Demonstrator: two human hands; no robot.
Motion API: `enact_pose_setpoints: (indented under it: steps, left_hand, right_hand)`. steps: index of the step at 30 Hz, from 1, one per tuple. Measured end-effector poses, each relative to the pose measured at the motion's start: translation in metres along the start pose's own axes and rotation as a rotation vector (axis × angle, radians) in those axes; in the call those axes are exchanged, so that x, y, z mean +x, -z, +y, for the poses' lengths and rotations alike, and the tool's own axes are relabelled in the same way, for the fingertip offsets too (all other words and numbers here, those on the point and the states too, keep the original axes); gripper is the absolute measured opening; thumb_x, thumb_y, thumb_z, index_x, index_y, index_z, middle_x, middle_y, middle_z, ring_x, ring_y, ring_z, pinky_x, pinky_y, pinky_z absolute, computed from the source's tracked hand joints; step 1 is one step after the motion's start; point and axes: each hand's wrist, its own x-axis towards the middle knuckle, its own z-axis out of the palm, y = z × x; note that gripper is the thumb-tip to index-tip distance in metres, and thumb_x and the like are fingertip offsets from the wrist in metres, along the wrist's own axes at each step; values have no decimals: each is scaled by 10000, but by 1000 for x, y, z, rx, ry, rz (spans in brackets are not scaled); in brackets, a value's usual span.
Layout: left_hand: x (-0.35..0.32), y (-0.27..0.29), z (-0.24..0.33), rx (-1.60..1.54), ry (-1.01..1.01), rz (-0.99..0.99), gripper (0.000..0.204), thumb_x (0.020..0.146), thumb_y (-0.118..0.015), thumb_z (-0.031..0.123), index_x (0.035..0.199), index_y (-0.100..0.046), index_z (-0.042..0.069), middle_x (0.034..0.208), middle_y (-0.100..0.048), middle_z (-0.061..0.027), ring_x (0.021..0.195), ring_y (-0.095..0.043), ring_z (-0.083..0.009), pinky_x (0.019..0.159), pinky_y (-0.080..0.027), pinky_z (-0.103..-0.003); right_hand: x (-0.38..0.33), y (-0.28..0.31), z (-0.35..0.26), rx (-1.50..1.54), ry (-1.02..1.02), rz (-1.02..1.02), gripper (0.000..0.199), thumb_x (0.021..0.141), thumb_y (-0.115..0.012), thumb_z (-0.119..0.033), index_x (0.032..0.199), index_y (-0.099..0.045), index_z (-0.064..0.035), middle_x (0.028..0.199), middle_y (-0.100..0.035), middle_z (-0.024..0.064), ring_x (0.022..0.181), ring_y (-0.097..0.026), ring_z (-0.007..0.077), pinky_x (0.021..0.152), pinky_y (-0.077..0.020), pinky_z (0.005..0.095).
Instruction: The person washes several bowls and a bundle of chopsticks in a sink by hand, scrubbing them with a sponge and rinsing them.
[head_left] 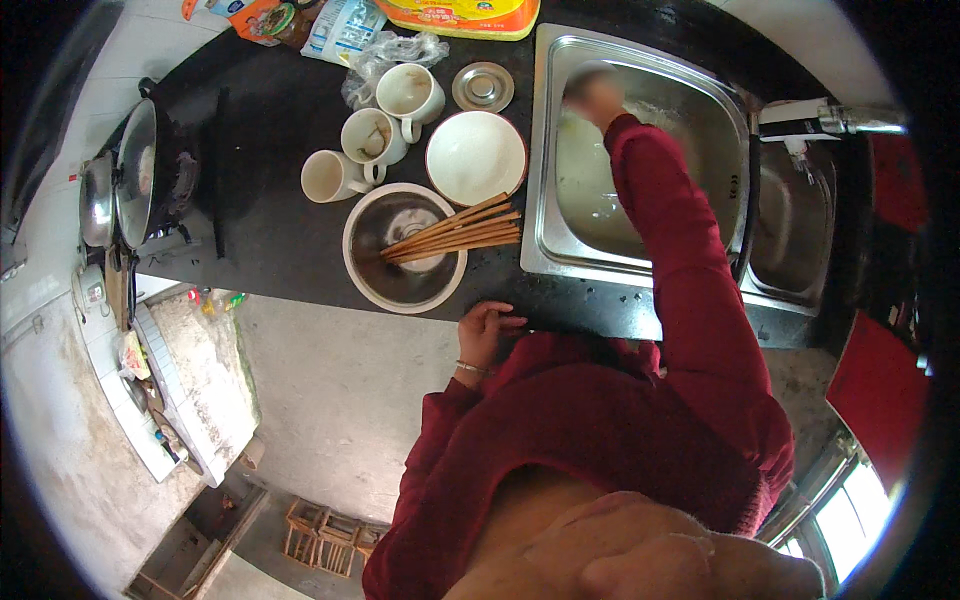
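Observation:
My right arm reaches into the large basin of the steel sink. At its far left corner my right hand is smeared by motion. A dark, blurred patch shows by its fingers, and I cannot make out what it is. Cloudy water lies in the basin. My left hand, with a bracelet at the wrist, is at the counter's front edge, fingers loosely apart and holding nothing. Closest to it is a steel bowl with a bundle of wooden chopsticks leaning across its rim.
A white bowl, a metal lid and three mugs, one a white mug, stand left of the sink. Behind are a plastic bag and food packets. A faucet is at right; a wok is far left.

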Motion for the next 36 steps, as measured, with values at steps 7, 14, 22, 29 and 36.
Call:
enact_pose_setpoints:
  steps: [7, 14, 22, 29, 36]
  left_hand:
    - [0, -1, -2, -2, -68, -36, 221, 882, -334, 45, 905, -534, -47, 773, -636, -195, 708, -648, -259, 606, -545, -339]
    - [6, 7, -4, 31, -104, -128, 243, 877, -317, 42, 920, -531, -65, 813, -633, -204, 739, -646, -263, 625, -554, -335]
    - [6, 12, -2, 10, -131, -251, 245, 915, -337, 94, 985, -523, -48, 860, -629, -196, 771, -643, -250, 646, -543, -309]
    - [5, 19, -4, -18, -130, -310, 260, 927, -345, 129, 1024, -516, -42, 905, -622, -194, 813, -634, -244, 694, -532, -310]
    - [0, 33, -14, -85, -159, -410, 230, 905, -384, 90, 1075, -498, -15, 949, -604, -174, 885, -609, -236, 718, -530, -323]
  right_hand:
    - [-86, 78, -89, 182, 199, -588, 131, 667, -606, -139, 637, -604, -11, 653, -599, 167, 653, -604, 313, 610, -475, 385]
    - [-183, 89, -75, 368, 95, -926, 349, 772, -477, -306, 898, -625, -17, 880, -616, 196, 785, -580, 326, 707, -434, 419]
    - [-210, 178, -15, -144, -245, -680, 343, 793, -455, -262, 1047, -571, -63, 974, -588, 214, 938, -578, 310, 763, -471, 462]
    - [-157, 294, -38, 737, -400, -141, 367, 834, -493, -309, 1108, -562, -74, 922, -627, 166, 711, -622, 239, 524, -488, 332]
    - [-189, 205, -22, -335, -48, -445, 200, 787, -496, -126, 925, -624, -60, 946, -617, 177, 847, -608, 324, 634, -502, 407]
